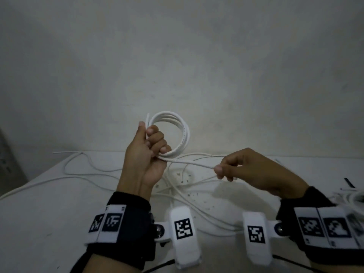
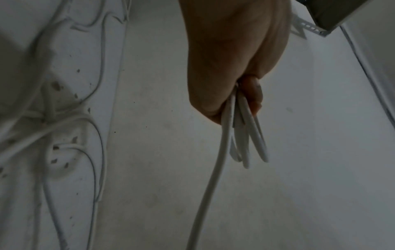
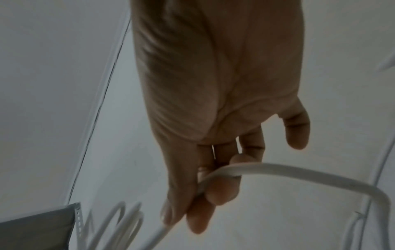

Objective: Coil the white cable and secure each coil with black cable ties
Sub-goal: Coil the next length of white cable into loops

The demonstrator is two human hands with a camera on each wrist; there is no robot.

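The left hand [image 1: 146, 154] curls its fingers round a small coil [image 1: 177, 133] of white cable [image 1: 194, 164], while beside it the right hand [image 1: 254, 170] pinches the loose run, which could tangle or let loops spring free if grip slackens.

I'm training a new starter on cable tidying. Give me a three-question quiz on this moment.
1. True or false: the left hand grips the coil.
2. What does the right hand pinch? A) a black tie B) the loose white cable C) nothing
3. Fill in: more cable lies loose on the ____.

Key: 1 true; 2 B; 3 table.
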